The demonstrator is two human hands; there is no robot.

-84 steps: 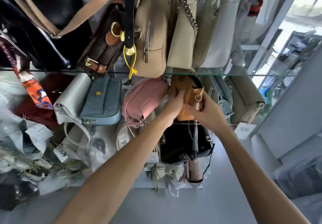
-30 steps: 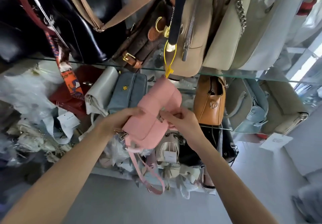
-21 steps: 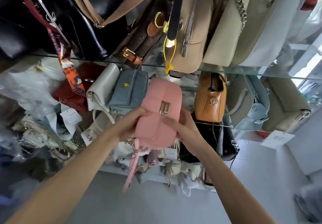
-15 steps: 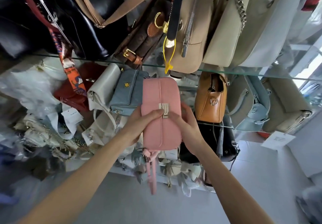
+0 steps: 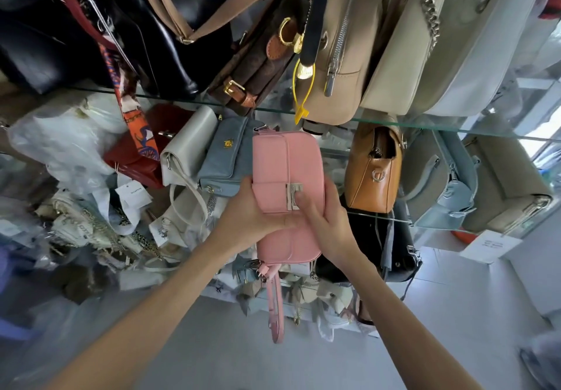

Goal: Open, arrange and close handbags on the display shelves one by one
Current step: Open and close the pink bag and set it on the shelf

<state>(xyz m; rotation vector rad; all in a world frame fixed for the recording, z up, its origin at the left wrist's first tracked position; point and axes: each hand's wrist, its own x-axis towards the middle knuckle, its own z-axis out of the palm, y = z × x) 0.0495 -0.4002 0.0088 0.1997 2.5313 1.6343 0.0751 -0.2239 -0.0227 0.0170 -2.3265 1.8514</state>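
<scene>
A pink handbag (image 5: pixel 287 162) is held upright in front of the glass shelves, its flap down and its silver clasp (image 5: pixel 294 195) facing me. My left hand (image 5: pixel 253 218) grips the bag's left side, thumb across the front. My right hand (image 5: pixel 326 222) holds the right side, and its thumb presses on the clasp. The bag's pink strap (image 5: pixel 277 307) hangs straight down below it. A tan handbag (image 5: pixel 375 171) stands on the middle glass shelf (image 5: pixel 379 215) just right of the pink one.
On the same shelf sit a blue-grey bag (image 5: pixel 226 159), a white bag (image 5: pixel 185 146) and a red bag (image 5: pixel 136 153) to the left, and pale blue (image 5: pixel 440 183) and beige bags (image 5: pixel 510 189) to the right. Larger bags crowd the upper glass shelf (image 5: pixel 455 128). Wrapped bags lie below.
My hands left the tan bag on the shelf and took out the pink bag. They turned it upright, clasp toward me, and my right thumb moved onto the clasp.
</scene>
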